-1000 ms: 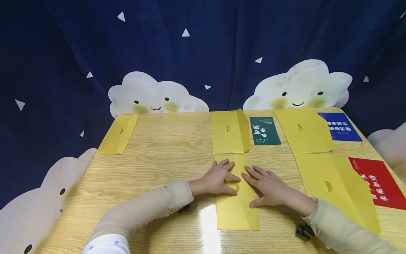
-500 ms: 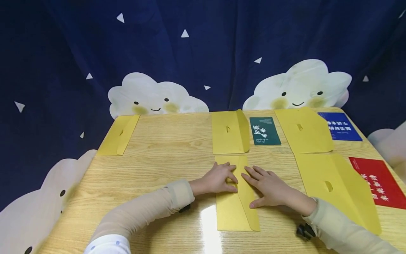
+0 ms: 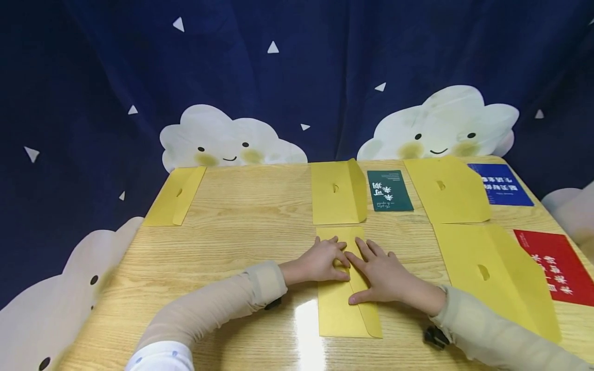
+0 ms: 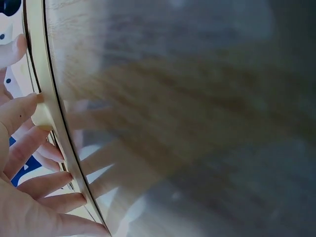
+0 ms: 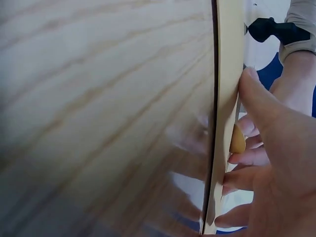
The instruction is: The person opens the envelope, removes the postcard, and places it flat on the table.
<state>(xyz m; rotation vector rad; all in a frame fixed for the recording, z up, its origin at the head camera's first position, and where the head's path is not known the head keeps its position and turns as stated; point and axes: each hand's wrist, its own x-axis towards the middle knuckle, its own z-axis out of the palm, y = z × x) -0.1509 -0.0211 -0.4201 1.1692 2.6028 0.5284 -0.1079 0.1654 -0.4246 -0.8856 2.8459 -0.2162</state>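
A yellow paper envelope (image 3: 337,315), its long flap folded over, lies on the wooden table in the head view. My left hand (image 3: 323,262) rests on its left half, fingertips near the middle. From the other side my right hand (image 3: 387,278) touches the flap with spread fingers, its thumb lower down at the flap's edge. In the left wrist view the left hand (image 4: 24,163) presses its fingertips on the thin envelope seen edge-on. A rounded tab (image 5: 238,139) stands up between the two hands in the right wrist view. The hands hide much of the envelope's middle.
Another yellow envelope (image 3: 335,193) lies just behind, beside a green card (image 3: 391,191). Two larger envelopes, one far (image 3: 445,190) and one near (image 3: 496,278), lie right, by blue (image 3: 506,185) and red (image 3: 557,265) cards. A folded envelope (image 3: 176,196) lies far left.
My right hand has moved left onto the flap, bringing its index finger and thumb close to the left hand's fingertips. The left hand has shifted only slightly; the envelope stays in place.
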